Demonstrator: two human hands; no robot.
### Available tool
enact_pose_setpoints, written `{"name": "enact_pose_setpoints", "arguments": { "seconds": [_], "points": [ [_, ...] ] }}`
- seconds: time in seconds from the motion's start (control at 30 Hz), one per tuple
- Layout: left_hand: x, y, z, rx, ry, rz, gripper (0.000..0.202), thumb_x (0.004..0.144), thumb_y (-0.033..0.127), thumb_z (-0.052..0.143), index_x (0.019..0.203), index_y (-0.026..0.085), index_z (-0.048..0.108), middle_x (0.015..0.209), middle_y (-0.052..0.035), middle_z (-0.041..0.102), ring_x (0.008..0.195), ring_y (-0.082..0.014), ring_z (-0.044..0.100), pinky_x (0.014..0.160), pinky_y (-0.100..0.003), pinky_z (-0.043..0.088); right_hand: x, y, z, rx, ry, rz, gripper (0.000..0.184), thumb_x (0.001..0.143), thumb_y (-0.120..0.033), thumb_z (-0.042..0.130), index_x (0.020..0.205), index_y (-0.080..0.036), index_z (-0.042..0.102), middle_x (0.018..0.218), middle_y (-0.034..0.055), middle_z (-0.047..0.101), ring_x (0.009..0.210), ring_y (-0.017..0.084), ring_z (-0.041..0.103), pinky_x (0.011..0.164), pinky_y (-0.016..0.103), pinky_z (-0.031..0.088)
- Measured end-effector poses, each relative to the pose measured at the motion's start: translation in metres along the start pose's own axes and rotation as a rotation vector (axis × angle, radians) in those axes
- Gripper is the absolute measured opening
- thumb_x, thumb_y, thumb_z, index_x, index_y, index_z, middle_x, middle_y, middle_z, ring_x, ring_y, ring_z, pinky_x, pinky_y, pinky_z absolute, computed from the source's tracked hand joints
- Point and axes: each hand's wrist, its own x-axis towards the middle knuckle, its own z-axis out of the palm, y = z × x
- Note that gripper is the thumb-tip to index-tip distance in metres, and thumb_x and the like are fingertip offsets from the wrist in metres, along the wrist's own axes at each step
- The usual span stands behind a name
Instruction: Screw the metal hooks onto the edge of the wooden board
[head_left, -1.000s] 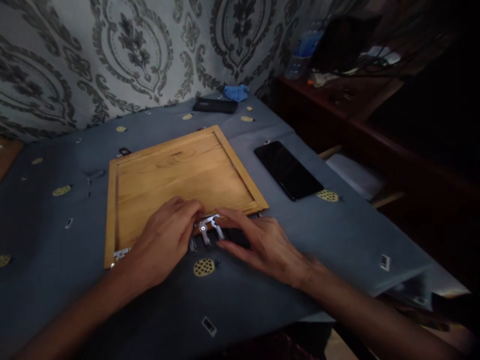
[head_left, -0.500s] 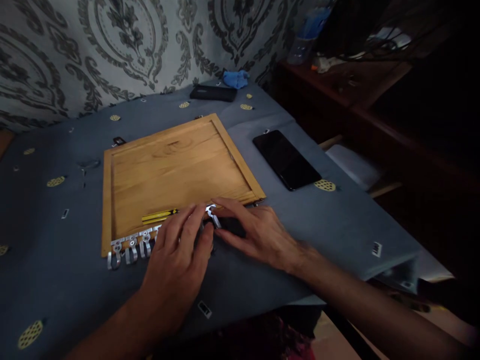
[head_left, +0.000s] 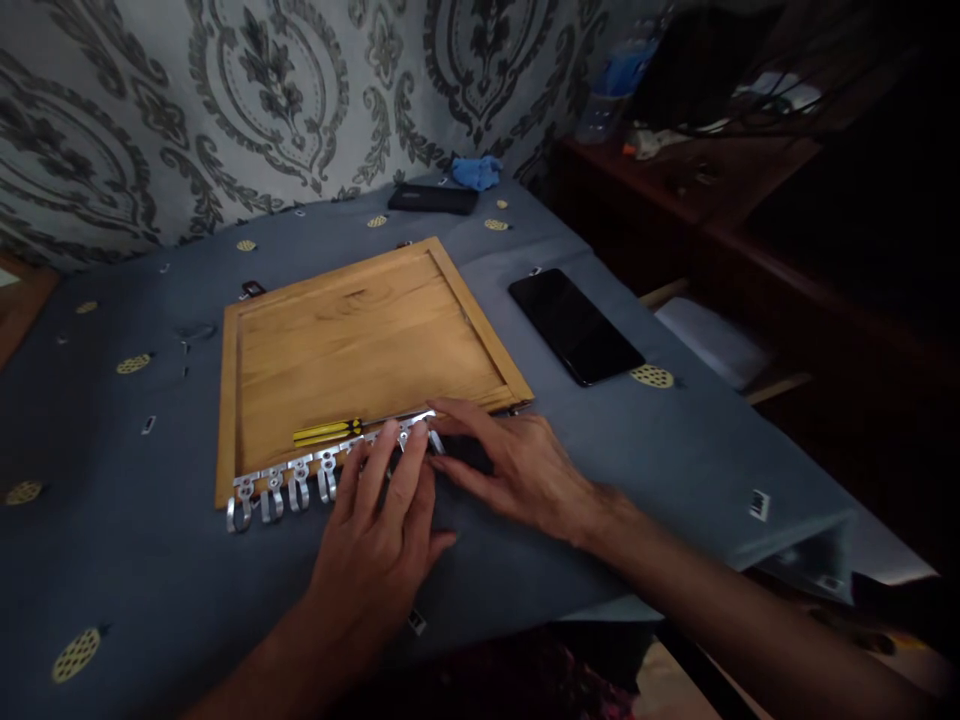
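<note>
A silver metal hook rail with several double hooks lies along the near edge of a framed wooden panel. My left hand rests on the rail's right part with fingers stretched out and the thumb apart, hiding some hooks. At the rail's right end, my right hand pinches it between thumb and fingers. Just above the rail, a yellow and black screwdriver lies on the panel, its shaft pointing right towards my fingers.
A black phone lies right of the panel on the grey-blue tablecloth. Behind are a dark flat case and a crumpled blue cloth near the patterned wall. A dark wooden cabinet with an open drawer stands at the right.
My left hand's fingers have straightened and its thumb has come away from the rail, uncovering more hooks. My right hand keeps its place at the rail's end. The view has shifted slightly.
</note>
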Motion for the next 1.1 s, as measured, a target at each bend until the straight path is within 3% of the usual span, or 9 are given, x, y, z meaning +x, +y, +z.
{"name": "enact_pose_setpoints", "arguments": {
  "seconds": [0.23, 0.4, 0.5, 0.6, 0.73, 0.97, 1.1],
  "points": [
    [0.008, 0.012, 0.008, -0.002, -0.062, -0.076, 0.055, 0.099, 0.047, 0.040, 0.119, -0.001, 0.059, 0.141, -0.0274, 0.051, 0.136, -0.0412, 0.042, 0.109, -0.060, 0.034, 0.001, -0.003, 0.000, -0.012, -0.001, 0.029, 0.040, 0.096, -0.034, 0.052, 0.132, -0.017, 0.052, 0.111, 0.0076, 0.076, 0.095, 0.022, 0.075, 0.081, 0.034, 0.059],
    [0.002, 0.008, -0.009, -0.140, -0.018, -0.083, 0.029, 0.097, 0.031, 0.049, 0.105, 0.007, 0.062, 0.141, -0.0272, 0.047, 0.137, -0.0404, 0.039, 0.106, -0.058, 0.040, 0.000, -0.002, 0.001, -0.022, 0.025, 0.000, 0.043, 0.096, -0.035, 0.055, 0.135, -0.018, 0.048, 0.115, 0.0062, 0.075, 0.101, 0.022, 0.073, 0.084, 0.033, 0.059],
    [-0.006, 0.003, -0.023, -0.198, 0.053, -0.135, 0.010, 0.093, 0.017, 0.056, 0.099, 0.011, 0.061, 0.133, -0.0233, 0.050, 0.129, -0.0365, 0.045, 0.101, -0.053, 0.045, -0.001, -0.001, 0.002, -0.026, 0.022, 0.002, 0.044, 0.095, -0.035, 0.057, 0.135, -0.018, 0.048, 0.113, 0.0057, 0.075, 0.101, 0.021, 0.073, 0.083, 0.033, 0.058],
    [-0.011, -0.001, -0.029, -0.228, 0.051, -0.193, 0.012, 0.095, 0.011, 0.053, 0.104, 0.014, 0.059, 0.111, -0.0137, 0.060, 0.104, -0.0264, 0.057, 0.090, -0.043, 0.050, -0.001, 0.000, 0.003, -0.042, 0.050, -0.010, 0.043, 0.095, -0.035, 0.058, 0.134, -0.017, 0.050, 0.110, 0.0054, 0.076, 0.096, 0.022, 0.075, 0.077, 0.033, 0.059],
    [-0.012, 0.002, -0.023, -0.260, -0.077, -0.073, 0.018, 0.098, 0.011, 0.043, 0.110, 0.012, 0.056, 0.084, -0.0052, 0.064, 0.074, -0.0200, 0.058, 0.066, -0.033, 0.050, -0.001, 0.000, 0.004, -0.052, 0.086, -0.031, 0.042, 0.095, -0.035, 0.057, 0.132, -0.016, 0.051, 0.108, 0.0041, 0.077, 0.090, 0.022, 0.076, 0.073, 0.033, 0.059],
    [-0.010, 0.005, -0.016, -0.028, -0.194, -0.061, 0.030, 0.094, 0.006, 0.040, 0.121, 0.005, 0.054, 0.082, -0.0074, 0.065, 0.071, -0.0211, 0.064, 0.052, -0.030, 0.049, 0.000, -0.003, 0.001, -0.021, 0.080, -0.044, 0.035, 0.099, -0.028, 0.044, 0.131, -0.014, 0.051, 0.107, 0.0053, 0.077, 0.094, 0.019, 0.075, 0.080, 0.030, 0.058],
    [-0.008, 0.002, -0.015, 0.047, -0.191, -0.051, 0.034, 0.086, 0.000, 0.042, 0.116, 0.005, 0.058, 0.081, -0.0080, 0.066, 0.070, -0.0219, 0.066, 0.048, -0.030, 0.050, 0.001, -0.004, 0.001, -0.016, 0.077, -0.037, 0.035, 0.098, -0.027, 0.046, 0.130, -0.014, 0.051, 0.108, 0.0050, 0.077, 0.094, 0.020, 0.075, 0.077, 0.030, 0.058]
  ]
}}
